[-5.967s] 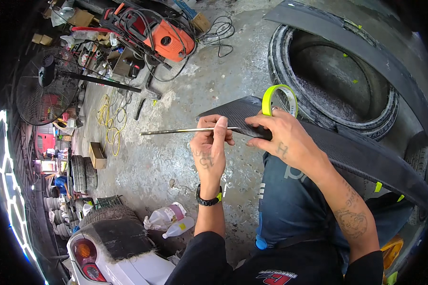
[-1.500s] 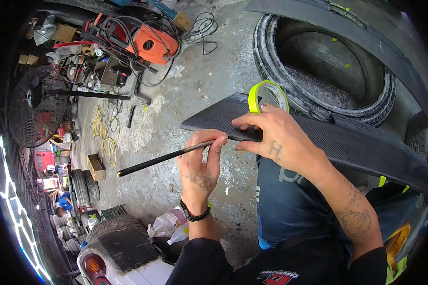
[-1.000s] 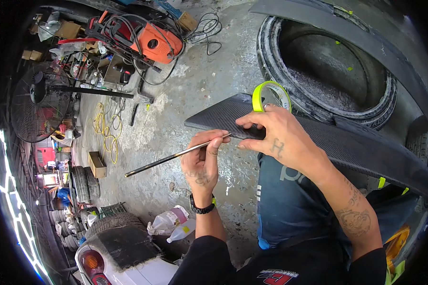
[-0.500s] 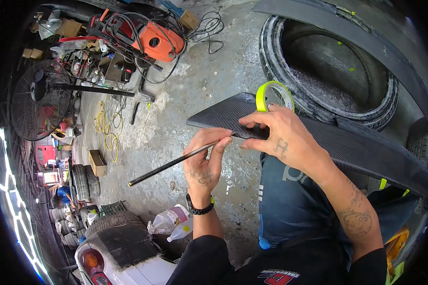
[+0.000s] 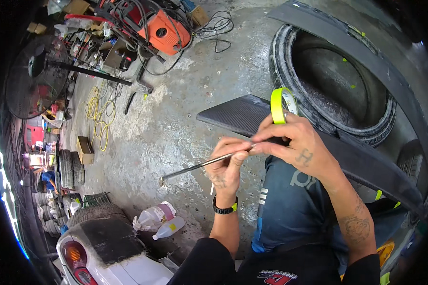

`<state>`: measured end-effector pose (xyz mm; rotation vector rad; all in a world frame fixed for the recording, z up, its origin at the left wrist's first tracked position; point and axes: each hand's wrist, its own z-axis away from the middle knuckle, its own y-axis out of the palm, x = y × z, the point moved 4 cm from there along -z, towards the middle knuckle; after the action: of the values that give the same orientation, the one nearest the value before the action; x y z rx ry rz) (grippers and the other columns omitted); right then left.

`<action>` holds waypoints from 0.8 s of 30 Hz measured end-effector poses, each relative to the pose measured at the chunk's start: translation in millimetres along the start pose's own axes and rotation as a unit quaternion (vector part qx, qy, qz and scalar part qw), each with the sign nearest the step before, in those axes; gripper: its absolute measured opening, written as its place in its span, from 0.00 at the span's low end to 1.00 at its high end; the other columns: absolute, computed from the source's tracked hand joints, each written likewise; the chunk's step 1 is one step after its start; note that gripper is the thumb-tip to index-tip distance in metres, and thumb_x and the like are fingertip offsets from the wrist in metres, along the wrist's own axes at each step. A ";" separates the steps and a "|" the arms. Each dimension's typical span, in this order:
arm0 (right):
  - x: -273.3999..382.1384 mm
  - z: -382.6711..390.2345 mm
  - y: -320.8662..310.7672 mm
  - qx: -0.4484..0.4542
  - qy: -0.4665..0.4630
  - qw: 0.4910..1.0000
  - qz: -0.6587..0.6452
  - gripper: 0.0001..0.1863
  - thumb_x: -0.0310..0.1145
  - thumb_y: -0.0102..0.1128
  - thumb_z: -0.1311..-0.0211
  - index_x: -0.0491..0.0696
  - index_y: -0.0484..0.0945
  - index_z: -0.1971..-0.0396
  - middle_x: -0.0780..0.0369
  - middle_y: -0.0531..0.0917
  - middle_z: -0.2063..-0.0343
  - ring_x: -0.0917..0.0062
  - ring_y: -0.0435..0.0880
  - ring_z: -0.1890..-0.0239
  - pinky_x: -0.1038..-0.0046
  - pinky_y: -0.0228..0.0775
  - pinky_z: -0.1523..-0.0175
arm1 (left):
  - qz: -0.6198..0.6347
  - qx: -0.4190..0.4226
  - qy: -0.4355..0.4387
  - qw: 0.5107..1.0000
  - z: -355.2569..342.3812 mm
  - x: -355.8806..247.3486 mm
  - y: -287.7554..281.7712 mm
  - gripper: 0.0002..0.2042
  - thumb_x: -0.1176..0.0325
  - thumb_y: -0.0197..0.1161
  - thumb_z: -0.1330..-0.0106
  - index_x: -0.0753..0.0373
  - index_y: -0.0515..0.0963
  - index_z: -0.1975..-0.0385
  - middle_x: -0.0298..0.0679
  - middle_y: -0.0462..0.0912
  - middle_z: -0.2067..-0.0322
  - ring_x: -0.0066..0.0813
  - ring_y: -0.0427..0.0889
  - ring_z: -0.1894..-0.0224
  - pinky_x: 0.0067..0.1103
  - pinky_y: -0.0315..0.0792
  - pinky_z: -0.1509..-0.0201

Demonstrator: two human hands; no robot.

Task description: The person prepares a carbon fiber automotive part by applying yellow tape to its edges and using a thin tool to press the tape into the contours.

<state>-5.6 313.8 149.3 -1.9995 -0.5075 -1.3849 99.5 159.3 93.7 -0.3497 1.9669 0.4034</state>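
You are holding a thin rod [image 5: 190,169] in your left hand [image 5: 225,166], pinching it between thumb and fingers, with its free end slanting out to the near left over the floor [image 5: 152,137]. Your right hand [image 5: 299,147] is keeping a narrow pose, thumb and forefinger coming together where the rod's other end is meeting them, while a yellow-green tape roll [image 5: 277,105] is hanging on one of its fingers. The dark woven panel [image 5: 235,114] is lying beyond your hands, its pointed end reaching far left and its long body running off to the right, passing your trouser leg [image 5: 285,199]. As for progress, two small yellow-green tabs [image 5: 378,194] are already showing along the near edge toward the right, while the visible face of the pointed end is showing no tape; the pinch at the rod is looking unfinished, as far as you can judge. Your fingertips are hiding the rod's tip, so I cannot tell whether the right hand is gripping it, just touching it or holding something small against it. Your right hand is also covering the panel's middle, its far right end is fading into the dark rim, and whatever is supporting it is staying unclear.
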 end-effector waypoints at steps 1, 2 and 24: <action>0.6 0.5 0.0 0.007 -0.002 1.000 0.004 0.12 0.35 0.73 0.46 0.46 0.87 0.64 0.62 0.83 0.69 0.68 0.80 0.66 0.68 0.72 0.58 | 0.003 -0.007 0.003 1.000 1.0 -3.7 1.9 0.09 0.70 0.68 0.34 0.68 0.85 0.59 0.45 0.83 0.63 0.29 0.84 0.63 0.21 0.78 0.60; 0.4 0.9 -0.1 0.006 -0.002 1.000 -0.012 0.11 0.34 0.73 0.46 0.46 0.87 0.65 0.62 0.83 0.69 0.69 0.80 0.67 0.69 0.71 0.59 | 0.041 0.001 -0.022 0.999 1.9 -5.4 5.9 0.09 0.70 0.68 0.33 0.69 0.85 0.58 0.45 0.83 0.62 0.30 0.84 0.64 0.21 0.78 0.60; -10.4 -3.6 -1.8 -0.011 0.127 0.991 0.045 0.18 0.36 0.80 0.54 0.42 0.85 0.66 0.62 0.84 0.73 0.75 0.79 0.72 0.72 0.72 0.63 | -0.109 0.133 -0.082 0.982 -62.9 -23.4 -11.3 0.06 0.74 0.62 0.30 0.71 0.80 0.67 0.43 0.83 0.69 0.25 0.83 0.74 0.19 0.75 0.71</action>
<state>-13.0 313.1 141.1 -1.8034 -0.2846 -1.5655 62.6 123.4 138.4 -0.3450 1.7719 0.0247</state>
